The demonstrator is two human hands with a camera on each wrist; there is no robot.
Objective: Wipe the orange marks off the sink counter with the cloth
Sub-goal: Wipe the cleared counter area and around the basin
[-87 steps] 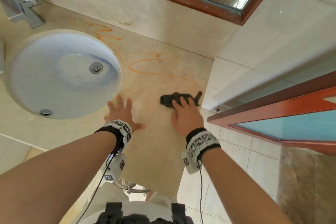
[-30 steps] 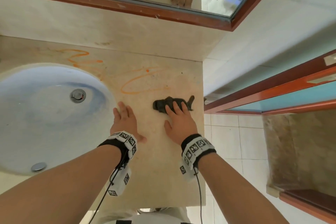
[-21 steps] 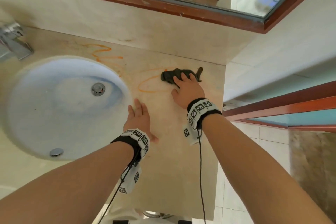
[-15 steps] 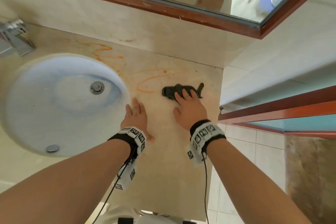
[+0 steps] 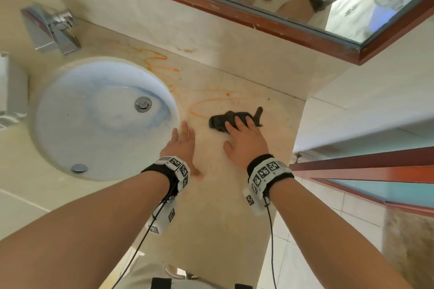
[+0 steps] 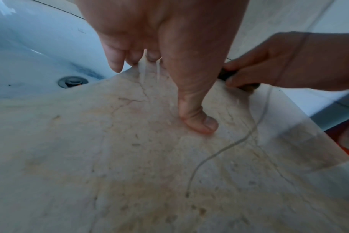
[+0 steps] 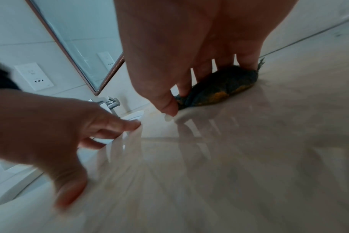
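A dark crumpled cloth point(image 5: 220, 121) lies on the beige sink counter point(image 5: 211, 206), just right of an orange loop mark point(image 5: 199, 110). More orange squiggles point(image 5: 159, 63) run along the basin's far rim. My right hand point(image 5: 243, 138) presses straight fingers down on the cloth. From the right wrist, the cloth point(image 7: 219, 89) shows orange staining under my right hand point(image 7: 189, 47). My left hand point(image 5: 182, 145) lies flat on the counter beside the basin, holding nothing. In the left wrist view, my left hand point(image 6: 159, 47) has its thumb pressed on the stone.
A round white basin point(image 5: 94, 124) with a drain sits to the left, a chrome tap point(image 5: 51, 30) behind it. A wood-framed mirror point(image 5: 258, 19) hangs over the back wall. The counter ends at its right edge point(image 5: 296, 143), with tiled floor and a door frame beyond.
My right hand pushed the cloth out toward the back wall over the orange loop, then drew it back toward me. The left hand stayed flat beside the basin.
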